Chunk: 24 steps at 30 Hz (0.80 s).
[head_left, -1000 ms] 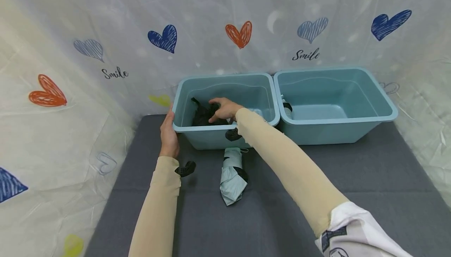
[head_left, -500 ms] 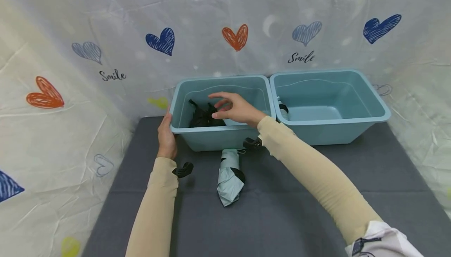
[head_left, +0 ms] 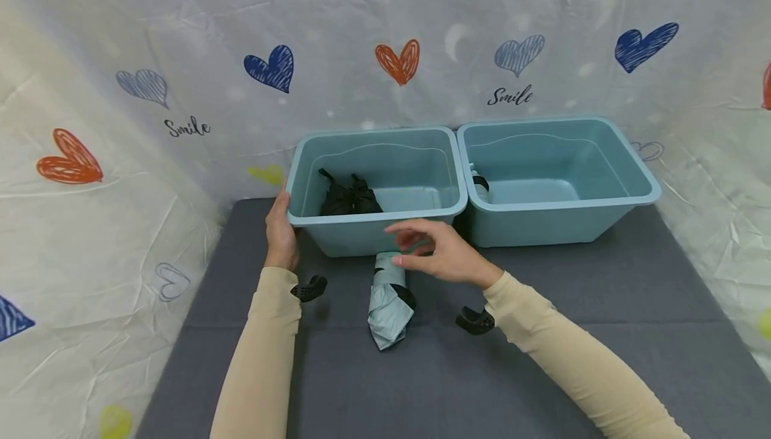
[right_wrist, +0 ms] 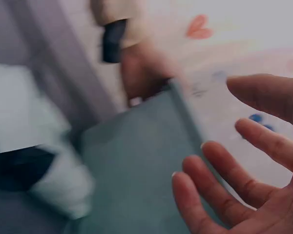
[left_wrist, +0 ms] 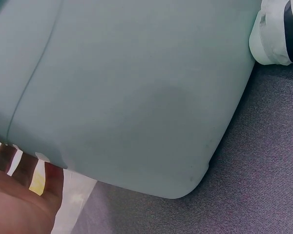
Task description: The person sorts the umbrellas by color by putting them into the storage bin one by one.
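My left hand (head_left: pixel 280 235) rests against the left end of the left light-blue bin (head_left: pixel 343 238), its straight fingers (left_wrist: pixel 52 181) lying along the wall under the rim. In front of this bin, a folded pale-blue umbrella (head_left: pixel 388 318) with a black band lies on the table. My right hand (head_left: pixel 444 251) hovers near the umbrella's upper end, holding nothing; its fingers are spread and slightly bent, as the right wrist view also shows. Inside the left bin, two black folded bundles (head_left: pixel 349 199) with a strap sit side by side at the left.
A second light-blue bin (head_left: pixel 560 221) stands close beside the first on the right. A pale-blue item with a black band (head_left: pixel 480 186) leans at its left end. A dark grey cloth (head_left: pixel 482 385) covers the table; a printed curtain (head_left: pixel 337 17) hangs behind the bins.
My right hand has withdrawn from inside the left bin, leaving the black bundles there, and come down toward me and right, near the umbrella. The left hand stays at the bin's end.
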Motion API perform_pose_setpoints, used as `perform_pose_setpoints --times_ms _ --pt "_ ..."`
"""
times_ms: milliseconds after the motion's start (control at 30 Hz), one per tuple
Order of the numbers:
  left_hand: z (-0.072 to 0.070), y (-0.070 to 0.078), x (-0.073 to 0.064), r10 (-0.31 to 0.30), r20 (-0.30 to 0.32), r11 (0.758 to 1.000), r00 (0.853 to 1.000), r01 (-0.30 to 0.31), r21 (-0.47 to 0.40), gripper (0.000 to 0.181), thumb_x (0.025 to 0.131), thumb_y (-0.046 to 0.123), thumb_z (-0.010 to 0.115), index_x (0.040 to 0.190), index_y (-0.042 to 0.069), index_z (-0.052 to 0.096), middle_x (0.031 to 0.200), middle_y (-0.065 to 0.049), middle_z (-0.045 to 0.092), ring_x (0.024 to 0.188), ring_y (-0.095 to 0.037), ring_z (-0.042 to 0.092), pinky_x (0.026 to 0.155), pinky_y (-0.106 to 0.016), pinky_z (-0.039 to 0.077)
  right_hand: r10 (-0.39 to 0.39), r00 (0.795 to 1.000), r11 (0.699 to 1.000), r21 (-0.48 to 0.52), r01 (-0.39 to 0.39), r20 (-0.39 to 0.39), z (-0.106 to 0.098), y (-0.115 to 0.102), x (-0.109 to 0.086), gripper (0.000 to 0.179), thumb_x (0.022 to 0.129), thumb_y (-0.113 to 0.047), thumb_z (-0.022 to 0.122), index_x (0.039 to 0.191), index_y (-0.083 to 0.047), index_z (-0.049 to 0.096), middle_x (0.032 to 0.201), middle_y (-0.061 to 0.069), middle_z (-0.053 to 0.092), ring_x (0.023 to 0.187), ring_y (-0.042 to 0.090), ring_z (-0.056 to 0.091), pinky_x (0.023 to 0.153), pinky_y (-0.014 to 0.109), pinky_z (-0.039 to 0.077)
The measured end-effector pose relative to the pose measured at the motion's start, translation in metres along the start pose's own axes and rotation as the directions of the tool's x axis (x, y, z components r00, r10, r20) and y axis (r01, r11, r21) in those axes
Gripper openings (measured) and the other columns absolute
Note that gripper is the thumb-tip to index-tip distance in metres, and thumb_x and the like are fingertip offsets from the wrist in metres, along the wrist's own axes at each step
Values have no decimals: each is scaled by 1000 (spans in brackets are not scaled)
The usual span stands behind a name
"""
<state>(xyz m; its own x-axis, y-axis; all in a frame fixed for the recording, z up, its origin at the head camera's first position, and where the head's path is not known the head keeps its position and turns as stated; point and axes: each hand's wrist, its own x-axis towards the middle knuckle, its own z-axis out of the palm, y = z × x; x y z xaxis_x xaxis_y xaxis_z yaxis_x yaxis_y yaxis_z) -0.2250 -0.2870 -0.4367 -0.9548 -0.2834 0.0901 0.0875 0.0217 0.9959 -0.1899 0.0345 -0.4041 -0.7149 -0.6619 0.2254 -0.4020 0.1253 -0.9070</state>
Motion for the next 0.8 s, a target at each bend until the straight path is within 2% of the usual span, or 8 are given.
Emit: perform_pose_setpoints --times_ms 133,267,367,533,633,800 --pt "2 9 -6 0 9 1000 1000 1 -8 49 114 30 28 162 22 27 168 5 20 153 -12 16 123 -34 17 123 992 990 -69 -122 1 17 27 -18 53 94 -21 77 142 -8 59 127 15 59 112 38 62 92 44 55" --pt "6 23 -16 6 30 1000 1000 -6 -15 50 113 26 27 162 19 25 169 1 18 154 -14 16 123 -37 17 272 962 960 -79 -269 24 32 51 -26 65 93 -32 77 151 -17 51 134 21 50 114 35 61 89 41 55" --pt "9 29 -20 6 33 1000 999 -5 -13 50 113 27 27 162 19 25 169 1 18 154 -14 15 123 -37 17 340 939 940 -56 -337 46 43 63 -24 72 92 -38 78 155 -25 46 138 19 46 113 29 61 88 40 55" --pt "9 28 -21 -7 34 1000 999 7 -19 50 113 28 27 163 21 24 169 2 17 154 -14 14 124 -37 16 335 939 938 -117 -326 71 62 72 -18 73 93 -43 75 157 -27 44 128 13 47 105 21 51 86 39 49" --pt "9 27 -21 -13 37 1000 999 14 -20 49 114 27 27 163 21 25 169 2 17 154 -14 14 123 -37 17 340 937 931 -172 -323 80 71 71 -17 74 92 -45 76 156 -28 44 121 10 45 101 21 42 84 40 45" --pt "9 26 -20 12 38 1000 999 -11 -30 49 113 26 27 162 19 27 169 3 19 154 -13 15 123 -36 17 350 934 925 -183 -332 75 78 67 -16 76 91 -44 77 157 -27 43 118 11 41 98 21 40 82 41 44"
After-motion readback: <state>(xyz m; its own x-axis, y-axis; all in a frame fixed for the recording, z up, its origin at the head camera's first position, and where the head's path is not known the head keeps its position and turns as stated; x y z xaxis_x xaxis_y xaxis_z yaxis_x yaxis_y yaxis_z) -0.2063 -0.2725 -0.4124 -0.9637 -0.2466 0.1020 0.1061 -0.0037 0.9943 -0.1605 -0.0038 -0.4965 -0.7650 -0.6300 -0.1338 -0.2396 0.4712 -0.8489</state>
